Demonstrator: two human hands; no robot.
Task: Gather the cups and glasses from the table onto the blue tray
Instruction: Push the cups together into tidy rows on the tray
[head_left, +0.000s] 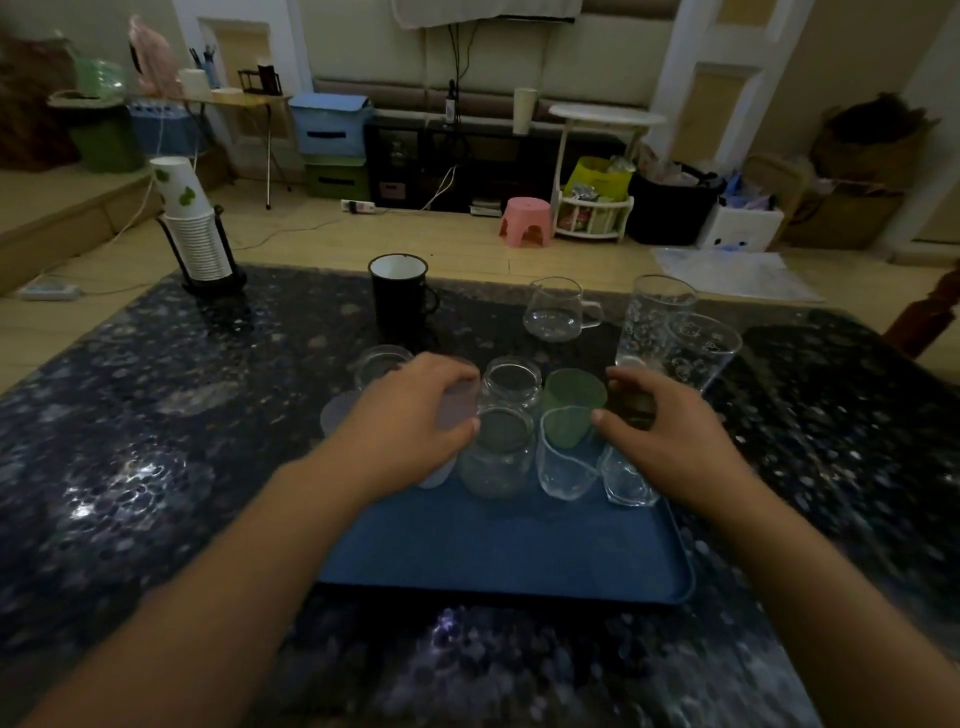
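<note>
The blue tray (498, 561) lies on the dark speckled table (156, 467), near the viewer; its near half is bare and its far half carries a cluster of vessels. In the cluster, two clear glass jars (498, 457) stand one behind the other at centre, a green cup (571, 405) stands to their right with a clear tumbler (563, 467) in front of it. The left hand (415, 415) has its fingers curled round a pale frosted cup (454, 410) at the left of the cluster. The right hand (670, 436) curls over a dark cup (631, 402) at the right; whether it grips is unclear. Beyond the tray, still on the table, stand a black mug (400, 299), a small glass pitcher (556, 309) and two tall printed glasses (670, 332). A rack of paper cups (195, 234) stands at the far left corner.
</note>
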